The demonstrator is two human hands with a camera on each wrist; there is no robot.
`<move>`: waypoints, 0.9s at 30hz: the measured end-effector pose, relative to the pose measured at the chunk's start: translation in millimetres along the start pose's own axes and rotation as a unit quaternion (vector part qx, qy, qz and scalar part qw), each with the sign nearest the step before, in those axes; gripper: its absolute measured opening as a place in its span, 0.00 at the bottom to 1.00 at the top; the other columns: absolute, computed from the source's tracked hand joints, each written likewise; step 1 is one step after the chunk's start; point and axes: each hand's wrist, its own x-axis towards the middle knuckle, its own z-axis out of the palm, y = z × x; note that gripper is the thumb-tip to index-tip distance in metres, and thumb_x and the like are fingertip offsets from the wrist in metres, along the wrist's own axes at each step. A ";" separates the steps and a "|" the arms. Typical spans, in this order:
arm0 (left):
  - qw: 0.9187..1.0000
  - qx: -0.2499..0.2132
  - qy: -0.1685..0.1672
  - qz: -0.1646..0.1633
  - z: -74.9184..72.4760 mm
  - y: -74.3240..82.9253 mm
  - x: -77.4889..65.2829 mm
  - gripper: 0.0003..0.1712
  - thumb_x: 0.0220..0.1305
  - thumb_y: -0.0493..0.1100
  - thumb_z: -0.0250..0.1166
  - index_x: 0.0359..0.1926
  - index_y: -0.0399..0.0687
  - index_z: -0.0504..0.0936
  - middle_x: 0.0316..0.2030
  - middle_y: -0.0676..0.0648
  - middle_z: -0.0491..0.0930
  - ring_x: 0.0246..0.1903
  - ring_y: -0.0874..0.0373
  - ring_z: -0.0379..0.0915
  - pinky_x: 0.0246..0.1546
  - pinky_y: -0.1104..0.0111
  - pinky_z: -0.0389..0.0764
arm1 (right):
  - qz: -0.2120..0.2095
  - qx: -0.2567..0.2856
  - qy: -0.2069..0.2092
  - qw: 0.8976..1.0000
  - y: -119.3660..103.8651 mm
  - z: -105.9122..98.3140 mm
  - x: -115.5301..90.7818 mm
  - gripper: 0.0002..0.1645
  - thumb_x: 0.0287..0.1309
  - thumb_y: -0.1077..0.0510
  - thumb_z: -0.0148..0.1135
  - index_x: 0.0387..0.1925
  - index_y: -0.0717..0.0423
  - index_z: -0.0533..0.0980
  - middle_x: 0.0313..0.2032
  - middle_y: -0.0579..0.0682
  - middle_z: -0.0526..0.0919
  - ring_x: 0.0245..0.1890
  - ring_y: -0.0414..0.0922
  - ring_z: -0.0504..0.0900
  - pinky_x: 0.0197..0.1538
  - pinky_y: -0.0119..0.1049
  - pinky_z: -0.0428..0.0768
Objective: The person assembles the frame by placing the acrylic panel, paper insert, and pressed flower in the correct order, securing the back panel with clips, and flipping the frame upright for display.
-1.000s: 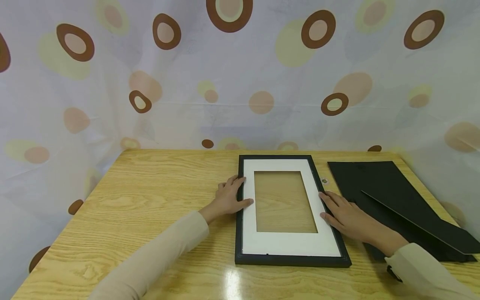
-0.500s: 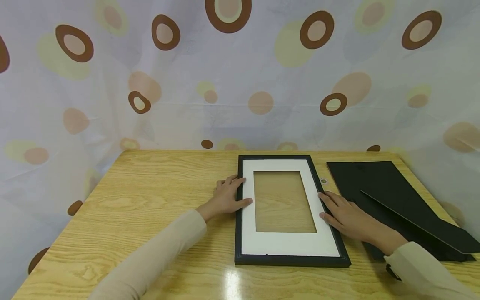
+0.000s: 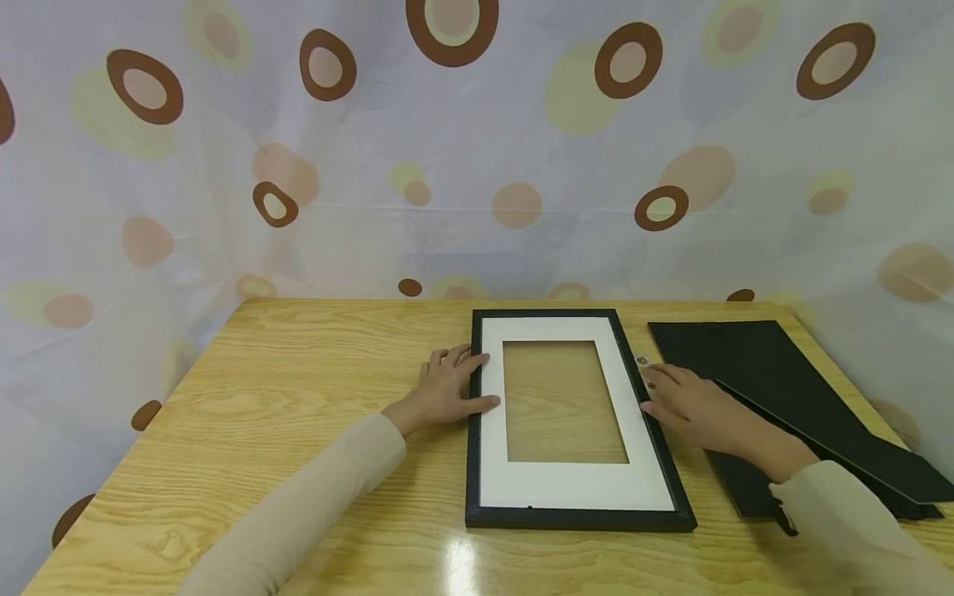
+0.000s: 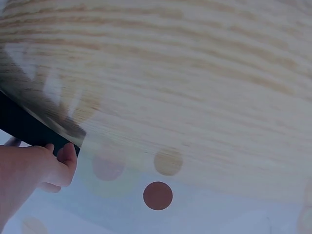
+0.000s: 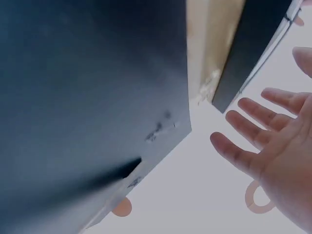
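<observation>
Frame (image 3: pixel 580 519), rectangular, lies on woodgrain table (image 3: pixel 298 372), left hand (image 3: pixel 443 389) gripping it.

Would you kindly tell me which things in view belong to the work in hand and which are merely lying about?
Apparently in the work:
black frame, its side gripped by the left hand
white mat within it
small clear item by the right hand
black panel, probably the frame's backing

Merely about:
wooden table
patterned cloth behind
</observation>
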 end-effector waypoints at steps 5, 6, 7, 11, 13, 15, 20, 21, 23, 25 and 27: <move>1.000 0.002 0.003 0.003 1.5 -0.8 -0.5 0.42 0.55 0.65 0.58 0.68 0.56 0.59 0.69 0.41 0.50 0.65 0.41 0.45 0.60 0.45 0.51 | 0.014 0.037 -0.002 0.999 11.6 -10.7 8.6 0.32 0.65 0.52 0.50 0.63 0.67 0.59 0.60 0.69 0.61 0.57 0.66 0.65 0.53 0.60 0.67; 1.000 0.003 0.003 0.003 1.7 -0.7 -0.7 0.43 0.55 0.65 0.58 0.68 0.55 0.59 0.69 0.41 0.50 0.65 0.41 0.45 0.60 0.45 0.51 | 0.015 0.041 -0.004 0.999 14.0 -11.4 11.0 0.31 0.64 0.54 0.50 0.63 0.67 0.59 0.60 0.70 0.61 0.57 0.66 0.65 0.53 0.60 0.67; 1.000 0.004 0.004 0.003 1.8 -0.5 -0.8 0.43 0.55 0.65 0.58 0.68 0.55 0.59 0.69 0.41 0.50 0.65 0.41 0.45 0.60 0.45 0.51 | 0.016 0.044 -0.006 0.999 16.1 -11.9 13.3 0.31 0.64 0.55 0.50 0.63 0.68 0.59 0.60 0.70 0.61 0.57 0.66 0.65 0.53 0.60 0.67; 1.000 0.007 0.004 0.004 1.8 0.4 -1.2 0.43 0.56 0.66 0.58 0.68 0.55 0.58 0.69 0.41 0.50 0.65 0.40 0.45 0.60 0.46 0.52 | 0.023 0.061 -0.015 0.998 22.8 -11.0 22.3 0.30 0.64 0.57 0.50 0.62 0.70 0.59 0.60 0.71 0.61 0.58 0.67 0.63 0.53 0.60 0.67; 1.000 0.008 0.003 0.004 2.0 0.2 -0.9 0.43 0.56 0.66 0.58 0.68 0.55 0.58 0.69 0.41 0.50 0.65 0.41 0.45 0.61 0.46 0.52 | 0.028 0.068 -0.019 0.997 24.7 -10.3 26.0 0.30 0.64 0.57 0.50 0.62 0.71 0.59 0.60 0.72 0.61 0.58 0.68 0.62 0.53 0.61 0.66; 1.000 0.007 0.004 0.004 2.1 0.0 -0.6 0.43 0.56 0.65 0.58 0.68 0.54 0.58 0.69 0.41 0.50 0.65 0.41 0.45 0.61 0.47 0.51 | 0.030 0.078 -0.018 0.996 26.2 -9.2 29.2 0.29 0.63 0.59 0.51 0.61 0.72 0.60 0.59 0.72 0.63 0.58 0.68 0.63 0.54 0.61 0.66; 1.000 0.006 0.008 0.003 3.1 -1.1 -0.5 0.43 0.55 0.65 0.58 0.68 0.54 0.59 0.69 0.41 0.50 0.65 0.42 0.45 0.61 0.47 0.51 | 0.017 0.102 -0.007 0.995 33.4 -3.6 35.6 0.24 0.61 0.63 0.52 0.57 0.73 0.65 0.53 0.70 0.70 0.52 0.64 0.70 0.49 0.56 0.71; 1.000 0.006 0.008 0.003 3.2 -1.1 -0.6 0.43 0.55 0.65 0.58 0.68 0.55 0.59 0.69 0.41 0.51 0.65 0.42 0.45 0.61 0.47 0.51 | 0.015 0.106 -0.005 0.994 35.1 -2.1 36.4 0.23 0.61 0.63 0.52 0.55 0.73 0.66 0.51 0.69 0.72 0.50 0.63 0.72 0.48 0.55 0.73; 1.000 0.005 0.008 0.003 3.2 -1.0 -1.0 0.43 0.55 0.66 0.58 0.68 0.55 0.58 0.69 0.41 0.51 0.65 0.42 0.45 0.61 0.47 0.51 | 0.012 0.112 -0.001 0.994 38.4 1.1 37.6 0.21 0.60 0.65 0.52 0.53 0.73 0.67 0.47 0.66 0.74 0.46 0.60 0.75 0.44 0.51 0.75; 1.000 0.005 0.007 0.004 3.2 -0.7 -1.2 0.43 0.55 0.66 0.58 0.68 0.55 0.58 0.69 0.41 0.51 0.65 0.42 0.45 0.61 0.47 0.51 | 0.011 0.116 0.001 0.993 41.7 4.6 38.7 0.19 0.59 0.67 0.52 0.51 0.73 0.69 0.43 0.63 0.76 0.42 0.56 0.76 0.41 0.48 0.76; 1.000 0.004 0.007 0.005 2.9 -0.1 -1.3 0.43 0.55 0.66 0.58 0.68 0.55 0.58 0.69 0.41 0.51 0.65 0.42 0.46 0.61 0.47 0.51 | 0.013 0.121 0.001 0.993 44.5 7.7 39.4 0.18 0.58 0.69 0.51 0.50 0.72 0.70 0.40 0.61 0.77 0.40 0.53 0.77 0.40 0.46 0.76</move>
